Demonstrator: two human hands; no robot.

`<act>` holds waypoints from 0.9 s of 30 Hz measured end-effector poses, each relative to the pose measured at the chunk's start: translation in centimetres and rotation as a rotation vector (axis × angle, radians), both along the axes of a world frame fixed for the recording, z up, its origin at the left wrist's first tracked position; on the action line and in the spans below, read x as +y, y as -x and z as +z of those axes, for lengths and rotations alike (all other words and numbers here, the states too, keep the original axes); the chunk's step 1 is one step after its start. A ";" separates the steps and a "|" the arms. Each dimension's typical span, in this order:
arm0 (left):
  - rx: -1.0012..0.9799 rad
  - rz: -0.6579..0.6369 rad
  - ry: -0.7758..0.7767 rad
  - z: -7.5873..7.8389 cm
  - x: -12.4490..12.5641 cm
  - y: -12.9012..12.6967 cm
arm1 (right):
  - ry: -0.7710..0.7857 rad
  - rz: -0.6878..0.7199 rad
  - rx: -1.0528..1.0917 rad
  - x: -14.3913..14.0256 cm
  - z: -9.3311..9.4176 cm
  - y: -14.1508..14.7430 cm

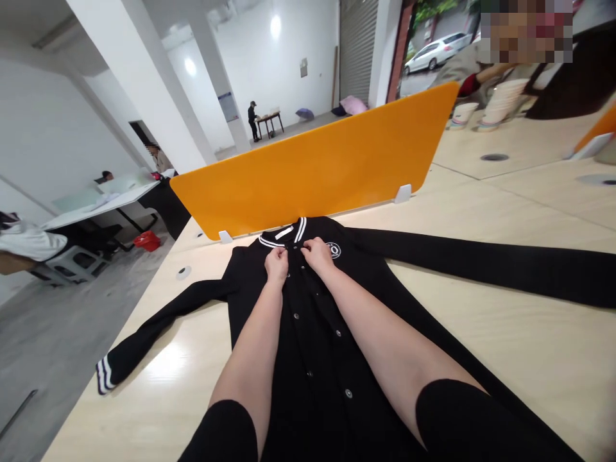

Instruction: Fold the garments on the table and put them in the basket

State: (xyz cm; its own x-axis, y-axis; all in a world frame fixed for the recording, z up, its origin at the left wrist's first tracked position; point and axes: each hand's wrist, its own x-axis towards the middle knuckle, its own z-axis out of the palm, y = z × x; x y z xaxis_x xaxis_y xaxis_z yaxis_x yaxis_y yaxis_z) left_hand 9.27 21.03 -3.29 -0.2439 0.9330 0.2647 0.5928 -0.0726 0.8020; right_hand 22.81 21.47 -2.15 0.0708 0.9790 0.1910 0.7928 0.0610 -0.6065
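A black jacket (308, 340) with snap buttons down its front lies spread on the light wood table (192, 340), sleeves out to both sides. White stripes mark its collar (272, 240) and the left cuff (104, 375); a round white badge (333, 250) sits on the chest. Just below the collar, my left hand (276, 264) pinches one front edge of the jacket. Opposite it, my right hand (317, 254) has its fingers closed on the other front edge, beside the badge. Between the hands the front is slightly parted, with snaps showing along both edges.
An orange divider panel (312, 167) stands across the table behind the collar. Paper cups (503, 102) stand beyond it at the right, near a person. Other people sit at a white table (103, 205) on the left, with a red bucket (147, 240) on the floor.
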 end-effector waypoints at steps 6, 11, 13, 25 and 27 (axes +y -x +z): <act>-0.012 -0.034 0.004 -0.3 0.1 0.5 | 0.076 -0.019 -0.123 1.1 1.2 1.6; -0.085 -0.069 -0.005 -0.9 0.5 0.6 | 0.062 0.035 -0.151 2.0 0.9 1.2; -0.116 -0.073 -0.014 -1.2 0.7 0.5 | 0.053 0.052 -0.148 2.2 0.6 0.7; -0.222 -0.094 -0.039 -1.3 0.7 0.8 | -0.004 0.062 -0.151 2.6 0.2 1.0; -0.239 -0.104 -0.044 -1.3 0.6 0.7 | -0.057 0.087 -0.128 2.6 0.1 0.6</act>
